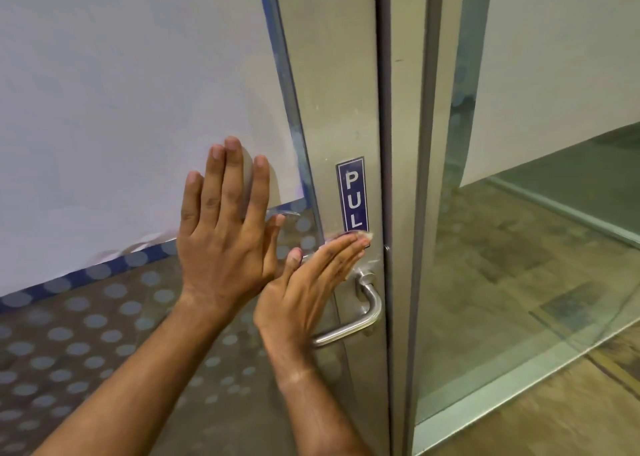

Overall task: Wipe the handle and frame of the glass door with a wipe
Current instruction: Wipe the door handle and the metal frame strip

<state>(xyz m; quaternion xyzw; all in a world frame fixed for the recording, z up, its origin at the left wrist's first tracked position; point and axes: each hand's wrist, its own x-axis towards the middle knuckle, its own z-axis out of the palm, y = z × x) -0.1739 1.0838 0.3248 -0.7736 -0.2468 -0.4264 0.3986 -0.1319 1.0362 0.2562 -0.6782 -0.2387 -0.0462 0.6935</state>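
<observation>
Wipe (363,236) mostly hidden under flat right hand (311,282) on frame (332,109); left hand (221,227) flat, grip empty

Beyond the fixed glass panel (519,247): a pale plain wall (568,57) up high, meeting a greenish strip of floor (568,185) lower down; nearer than that strip, a mottled brown tiled floor (502,282), glossy under soft, even light; along the panel's foot, a pale metal sill (502,379) running slantwise; on the near side of that sill, more brown floor (554,428); to the left of the panel, an upright grey metal post (420,178) with a dark seam (383,109) on its left side.
</observation>
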